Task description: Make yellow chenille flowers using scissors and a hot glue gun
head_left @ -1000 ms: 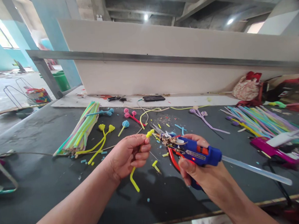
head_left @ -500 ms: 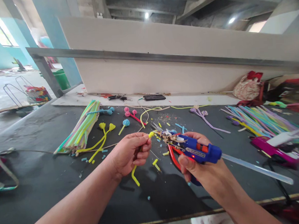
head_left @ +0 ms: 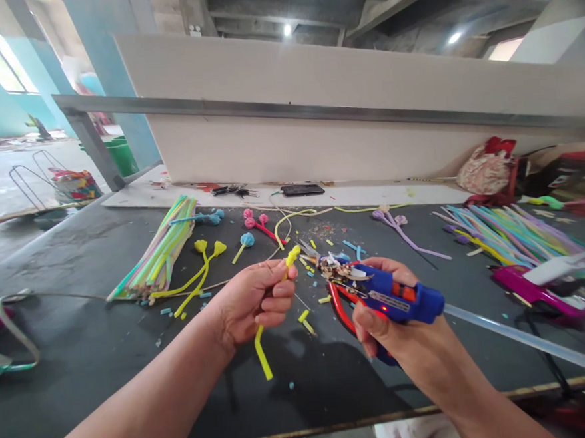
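Note:
Between thumb and fingers my left hand [head_left: 262, 294] pinches a yellow pipe cleaner [head_left: 263, 360]. Its bunched tip sticks up above the fingers and its tail hangs bent below them. My right hand [head_left: 394, 318] is wrapped round a blue glue gun [head_left: 403, 296], whose nozzle is crusted with residue and points at the yellow tip, a small gap apart. A clear glue stick [head_left: 521, 336] juts from the gun's back, and a small red light glows on its side. Red handles [head_left: 342, 309] of a cutting tool show under the gun; whether my hand grips them I cannot tell.
Bundles of pastel pipe cleaners lie left [head_left: 157, 248] and right [head_left: 514, 237]. Yellow stems with balled tips [head_left: 203, 272], a blue one [head_left: 246, 241] and a purple one [head_left: 393, 228] lie around, among cut scraps. A phone [head_left: 302, 190] rests at the back, a magenta tool [head_left: 538, 292] at right.
The glue gun has drawn back slightly to the right, away from the yellow tip. More of the pipe cleaner's tip now rises above my left fingers, turned upward.

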A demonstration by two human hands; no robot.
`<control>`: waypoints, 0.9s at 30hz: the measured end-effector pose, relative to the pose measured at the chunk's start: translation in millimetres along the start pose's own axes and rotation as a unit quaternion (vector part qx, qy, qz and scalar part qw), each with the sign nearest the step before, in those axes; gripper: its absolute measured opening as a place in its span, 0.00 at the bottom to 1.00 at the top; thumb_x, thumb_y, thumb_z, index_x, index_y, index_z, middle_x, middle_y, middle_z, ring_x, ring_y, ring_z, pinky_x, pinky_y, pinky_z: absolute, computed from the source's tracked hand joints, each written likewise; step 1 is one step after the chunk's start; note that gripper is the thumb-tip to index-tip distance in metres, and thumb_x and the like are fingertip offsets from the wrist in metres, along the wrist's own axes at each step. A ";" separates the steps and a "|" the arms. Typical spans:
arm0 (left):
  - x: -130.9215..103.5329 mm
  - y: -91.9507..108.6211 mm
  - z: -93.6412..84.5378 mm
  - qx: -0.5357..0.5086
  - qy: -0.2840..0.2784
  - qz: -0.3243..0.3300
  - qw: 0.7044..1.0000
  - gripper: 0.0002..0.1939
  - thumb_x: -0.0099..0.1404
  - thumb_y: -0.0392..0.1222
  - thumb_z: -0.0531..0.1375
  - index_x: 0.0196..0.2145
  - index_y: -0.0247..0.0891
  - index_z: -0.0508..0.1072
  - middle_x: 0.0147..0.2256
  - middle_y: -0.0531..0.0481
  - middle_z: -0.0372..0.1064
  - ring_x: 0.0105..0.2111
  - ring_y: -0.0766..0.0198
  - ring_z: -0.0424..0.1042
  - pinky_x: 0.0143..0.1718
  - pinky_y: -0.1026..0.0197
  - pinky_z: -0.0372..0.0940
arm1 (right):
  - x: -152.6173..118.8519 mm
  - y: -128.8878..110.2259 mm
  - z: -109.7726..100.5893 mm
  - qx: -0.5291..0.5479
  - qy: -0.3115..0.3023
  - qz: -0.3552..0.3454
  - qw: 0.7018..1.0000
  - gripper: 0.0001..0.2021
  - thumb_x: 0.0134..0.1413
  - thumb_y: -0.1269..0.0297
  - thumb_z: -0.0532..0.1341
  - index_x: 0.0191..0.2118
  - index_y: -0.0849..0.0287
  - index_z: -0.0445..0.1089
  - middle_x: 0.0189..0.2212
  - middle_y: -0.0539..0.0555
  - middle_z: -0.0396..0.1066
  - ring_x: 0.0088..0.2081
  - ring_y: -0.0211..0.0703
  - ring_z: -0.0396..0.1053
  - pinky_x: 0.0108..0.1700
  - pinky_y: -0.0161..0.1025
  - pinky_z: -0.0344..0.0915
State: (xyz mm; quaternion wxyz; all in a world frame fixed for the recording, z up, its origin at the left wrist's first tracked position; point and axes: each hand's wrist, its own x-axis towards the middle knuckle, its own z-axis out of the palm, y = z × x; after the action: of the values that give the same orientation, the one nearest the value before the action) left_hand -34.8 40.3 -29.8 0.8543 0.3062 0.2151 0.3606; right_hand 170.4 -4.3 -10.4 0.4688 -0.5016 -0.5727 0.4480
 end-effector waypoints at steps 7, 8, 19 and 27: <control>0.2 -1.4 0.4 0.020 -0.007 0.008 1.000 0.09 0.66 0.40 0.52 0.28 0.39 0.56 0.18 0.61 0.49 0.12 0.78 0.38 0.08 0.77 0.39 | 2.8 11.4 1.0 -0.004 -0.033 0.006 0.999 0.30 0.42 0.51 0.67 0.47 0.53 0.52 0.16 0.42 0.65 0.14 0.34 0.61 0.17 0.31 0.62; 0.3 -1.3 1.0 0.027 -0.001 0.010 1.000 0.09 0.65 0.40 0.52 0.28 0.39 0.56 0.18 0.60 0.49 0.12 0.78 0.38 0.08 0.77 0.39 | 3.0 12.0 1.7 -0.004 -0.028 0.007 1.000 0.30 0.42 0.50 0.67 0.47 0.53 0.52 0.16 0.42 0.65 0.14 0.34 0.61 0.17 0.31 0.62; 0.8 -2.8 7.5 0.114 0.083 0.072 0.987 0.10 0.63 0.39 0.56 0.26 0.36 0.58 0.19 0.59 0.51 0.14 0.80 0.41 0.12 0.75 0.35 | 1.6 6.2 4.2 -0.013 -0.014 0.004 1.000 0.30 0.41 0.49 0.67 0.46 0.54 0.54 0.16 0.42 0.64 0.14 0.34 0.61 0.17 0.31 0.60; 2.2 -4.6 8.8 0.135 0.141 0.119 0.974 0.10 0.61 0.40 0.58 0.26 0.36 0.59 0.18 0.59 0.51 0.14 0.80 0.41 0.13 0.73 0.34 | 7.7 16.6 0.2 -0.027 -0.024 0.005 0.999 0.32 0.41 0.50 0.67 0.48 0.54 0.52 0.15 0.43 0.65 0.13 0.36 0.62 0.15 0.32 0.61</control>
State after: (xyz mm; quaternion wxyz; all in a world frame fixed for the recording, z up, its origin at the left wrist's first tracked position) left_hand -26.0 36.2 -26.9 0.7172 0.3879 0.3425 0.4667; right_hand 172.3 4.9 -26.1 0.4386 -0.5058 -0.5933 0.4470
